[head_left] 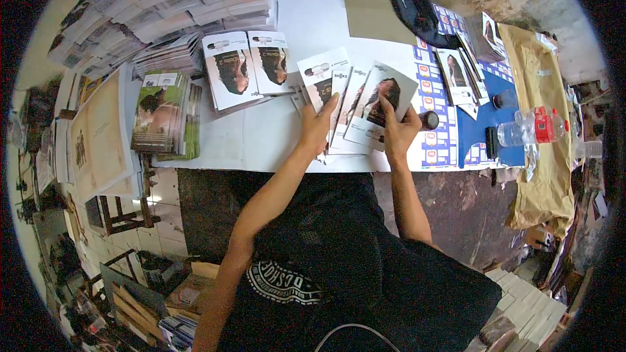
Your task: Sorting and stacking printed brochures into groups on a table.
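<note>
Over the white-covered table (pixel 274 132) I hold several thin printed booklets fanned out between my two hands. My left hand (pixel 317 129) grips the left side of the fan, its thumb lying on a white booklet (pixel 317 72) with a brown picture. At the fan's right side, my right hand (pixel 401 135) is closed on the front booklet (pixel 375 120), which shows a long-haired figure, thumb on its face. The fan's lower edges lie close to the table's front edge. To the left lie two side-by-side piles of matching booklets (pixel 227 68), their pictures upside down.
Tall stacks of printed sheets (pixel 228 10) fill the back left, with green-covered booklets (pixel 156 114) in front. A dark round object (pixel 428 120) stands beside my right hand. Rightward are more booklets (pixel 454 72), a black pouch (pixel 414 10), plastic bottles (pixel 538 127) and brown paper (pixel 538 85).
</note>
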`<state>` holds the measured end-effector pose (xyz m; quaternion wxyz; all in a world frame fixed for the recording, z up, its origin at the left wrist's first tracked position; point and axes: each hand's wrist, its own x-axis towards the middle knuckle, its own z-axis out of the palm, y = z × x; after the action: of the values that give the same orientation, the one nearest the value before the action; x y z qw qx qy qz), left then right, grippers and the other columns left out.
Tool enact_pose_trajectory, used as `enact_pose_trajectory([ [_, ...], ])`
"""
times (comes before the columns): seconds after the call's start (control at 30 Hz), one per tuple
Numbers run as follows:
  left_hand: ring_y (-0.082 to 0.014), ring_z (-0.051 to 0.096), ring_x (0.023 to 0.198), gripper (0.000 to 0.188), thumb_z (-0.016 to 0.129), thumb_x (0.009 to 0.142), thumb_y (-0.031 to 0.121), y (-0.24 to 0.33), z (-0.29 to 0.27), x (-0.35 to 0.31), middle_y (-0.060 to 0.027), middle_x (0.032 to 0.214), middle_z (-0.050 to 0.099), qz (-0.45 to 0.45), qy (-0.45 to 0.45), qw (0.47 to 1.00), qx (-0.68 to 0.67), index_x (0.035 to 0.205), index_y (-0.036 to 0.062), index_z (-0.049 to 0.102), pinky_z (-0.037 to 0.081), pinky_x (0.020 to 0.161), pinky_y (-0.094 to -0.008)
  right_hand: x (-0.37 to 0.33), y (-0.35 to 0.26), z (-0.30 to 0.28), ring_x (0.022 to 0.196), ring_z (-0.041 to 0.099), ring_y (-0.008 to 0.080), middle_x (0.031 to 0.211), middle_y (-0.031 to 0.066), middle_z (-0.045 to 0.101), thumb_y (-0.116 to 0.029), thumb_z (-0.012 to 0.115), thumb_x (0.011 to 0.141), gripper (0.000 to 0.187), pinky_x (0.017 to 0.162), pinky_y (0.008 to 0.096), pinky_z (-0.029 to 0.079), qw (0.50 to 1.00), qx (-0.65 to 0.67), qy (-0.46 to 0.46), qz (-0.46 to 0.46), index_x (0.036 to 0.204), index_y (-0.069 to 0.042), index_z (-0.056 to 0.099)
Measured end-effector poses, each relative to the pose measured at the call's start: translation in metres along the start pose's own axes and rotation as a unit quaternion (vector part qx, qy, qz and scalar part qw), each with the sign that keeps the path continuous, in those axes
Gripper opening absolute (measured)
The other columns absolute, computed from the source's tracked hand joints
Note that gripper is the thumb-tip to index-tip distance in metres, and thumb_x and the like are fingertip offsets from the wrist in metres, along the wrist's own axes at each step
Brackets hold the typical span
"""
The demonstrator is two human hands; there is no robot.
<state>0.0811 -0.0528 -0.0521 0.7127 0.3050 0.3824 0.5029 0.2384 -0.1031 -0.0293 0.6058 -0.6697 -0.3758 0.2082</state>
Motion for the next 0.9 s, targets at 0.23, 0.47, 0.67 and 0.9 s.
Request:
enact_pose_trajectory([
  [0.23,-0.0137,0.059,0.099,0.032,0.063,0.093,0.016,-0.003,-0.004,0.003,-0.0088,0.115,0.063,0.034,0.019,0.999,0.021,0.118,-0.0037,0.059,0.048,0.085,-0.0294,0.007,-0.003,-0.002,0.083,0.061,0.0116,0.096,0.0058,0.067,-0.017,0.075,0.082,0.031,0.075,0.0254,0.049,0.983,0.144,-0.082,0.082,0.105,0.001,0.064],
  [0.47,-0.0163,0.059,0.094,0.048,0.059,0.094,0.038,-0.008,-0.009,0.008,-0.0103,0.110,0.065,0.017,0.017,1.000,0.016,0.115,-0.0054,0.061,0.047,0.084,-0.0325,0.016,0.005,-0.006,0.082,0.063,0.0130,0.097,0.0064,0.067,-0.017,0.072,0.085,0.031,0.075,0.0262,0.050,0.975,0.155,-0.079,0.138,0.108,0.002,0.064],
  [0.67,-0.0139,0.060,0.089,0.041,0.069,0.087,0.031,-0.014,-0.005,0.004,-0.0069,0.100,0.067,0.057,-0.087,0.971,0.217,0.112,-0.0007,0.064,0.048,0.080,-0.0316,0.017,-0.012,0.012,0.106,0.056,0.0204,0.120,0.0140,0.057,-0.020,0.071,0.084,0.059,0.089,0.0348,0.046,0.988,-0.044,-0.136,-0.051,0.134,-0.002,0.043],
  [0.9,-0.0132,0.060,0.091,0.032,0.065,0.090,0.015,-0.016,-0.022,0.006,-0.0075,0.105,0.066,0.025,-0.029,0.993,0.109,0.115,-0.0031,0.061,0.048,0.079,-0.0286,0.174,-0.064,-0.077,0.102,0.064,0.0305,0.110,0.0208,0.066,-0.032,0.071,0.084,0.055,0.087,0.0361,0.048,0.940,-0.243,-0.048,-0.234,0.125,0.001,0.056],
])
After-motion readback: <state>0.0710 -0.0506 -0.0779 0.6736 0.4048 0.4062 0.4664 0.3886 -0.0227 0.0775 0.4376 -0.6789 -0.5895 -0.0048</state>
